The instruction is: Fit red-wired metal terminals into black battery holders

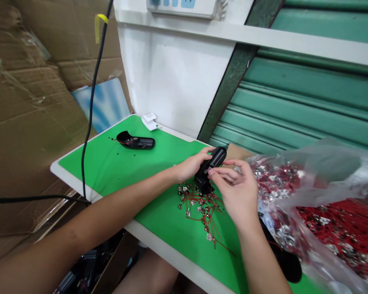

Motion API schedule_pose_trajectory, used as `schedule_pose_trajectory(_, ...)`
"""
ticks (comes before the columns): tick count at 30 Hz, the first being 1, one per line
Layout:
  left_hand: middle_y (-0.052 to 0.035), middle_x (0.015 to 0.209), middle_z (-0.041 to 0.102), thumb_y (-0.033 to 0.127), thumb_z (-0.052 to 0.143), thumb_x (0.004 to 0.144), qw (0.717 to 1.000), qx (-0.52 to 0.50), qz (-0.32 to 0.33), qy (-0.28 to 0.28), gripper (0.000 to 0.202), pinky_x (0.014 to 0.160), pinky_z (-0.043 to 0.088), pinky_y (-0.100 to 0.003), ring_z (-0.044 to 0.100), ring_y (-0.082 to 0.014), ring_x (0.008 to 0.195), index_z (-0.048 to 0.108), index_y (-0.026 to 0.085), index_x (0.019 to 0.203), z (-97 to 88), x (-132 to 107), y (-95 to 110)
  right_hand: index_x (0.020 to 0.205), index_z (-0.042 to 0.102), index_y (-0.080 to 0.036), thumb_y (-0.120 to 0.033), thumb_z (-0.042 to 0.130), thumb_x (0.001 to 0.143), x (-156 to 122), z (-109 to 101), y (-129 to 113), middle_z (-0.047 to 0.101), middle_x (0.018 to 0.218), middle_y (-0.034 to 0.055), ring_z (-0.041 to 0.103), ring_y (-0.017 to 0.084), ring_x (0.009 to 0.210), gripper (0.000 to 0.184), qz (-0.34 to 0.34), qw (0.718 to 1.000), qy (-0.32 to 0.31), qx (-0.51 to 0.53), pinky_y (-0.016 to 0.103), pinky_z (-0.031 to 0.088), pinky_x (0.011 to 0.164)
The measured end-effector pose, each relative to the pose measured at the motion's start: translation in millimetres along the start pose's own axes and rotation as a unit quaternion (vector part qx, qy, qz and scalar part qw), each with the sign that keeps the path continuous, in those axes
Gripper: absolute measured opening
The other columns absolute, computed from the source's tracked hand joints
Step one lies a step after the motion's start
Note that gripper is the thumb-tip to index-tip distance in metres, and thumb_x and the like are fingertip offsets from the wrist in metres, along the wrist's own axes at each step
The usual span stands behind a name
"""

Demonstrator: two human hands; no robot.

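Holding a black casing [219,156] and metal part [207,169], both hands [190,166] [241,190] curl — near a bag [328,179] of red wires [352,220].

Bare left hand [191,166] grips, bare right hand [236,183] pinches

The long, bare left forearm [113,216] slants from the near left toward the middle of the scene, its hand curled in a grip. The bare right forearm [257,249] rises from the near right, its hand turned leftward, thumb and forefinger drawn together, the other fingers loosely bent. A bare thigh [147,273] shows at the near edge.
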State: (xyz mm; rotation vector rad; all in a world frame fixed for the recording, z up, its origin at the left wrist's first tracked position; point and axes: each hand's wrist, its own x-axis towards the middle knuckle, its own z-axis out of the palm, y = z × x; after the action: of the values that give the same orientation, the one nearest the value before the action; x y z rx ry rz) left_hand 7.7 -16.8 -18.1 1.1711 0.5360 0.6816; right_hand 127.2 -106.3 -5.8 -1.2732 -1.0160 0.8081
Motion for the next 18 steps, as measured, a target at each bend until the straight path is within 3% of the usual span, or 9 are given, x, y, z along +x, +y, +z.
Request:
schedule_pose_trajectory(9, -0.0120, 0.152, 0.053, 0.035, 0.046, 0.085, 1.000, 0.017, 0.009, 0.002, 0.051, 0.135, 0.021, -0.040, 0.041, -0.0246, 0.150, 0.050, 0.016, 0.132, 0.1, 1.5, -2.5, 0.104, 0.046, -0.024, -0.035, 0.086, 0.066, -1.0, 2.4, 3.4, 0.076, 0.078, 0.0008, 0.075, 0.018, 0.068, 0.057, -0.004, 1.000, -0.007, 0.001, 0.029, 0.060, 0.069)
schedule_pose_trajectory(18, -0.0131, 0.149, 0.056, 0.039, 0.044, 0.082, 0.999, -0.030, 0.025, 0.004, 0.057, 0.132, 0.029, -0.038, 0.053, -0.0241, 0.139, 0.048, 0.014, 0.133, 7.2, -1.1, 3.7, 0.106, 0.047, -0.022, -0.033, 0.086, 0.067, -6.1, 5.6, -1.3, 0.078, 0.079, 0.0024, 0.073, 0.016, 0.064, 0.056, -0.028, 0.999, 0.032, -0.029, 0.026, 0.059, 0.066)
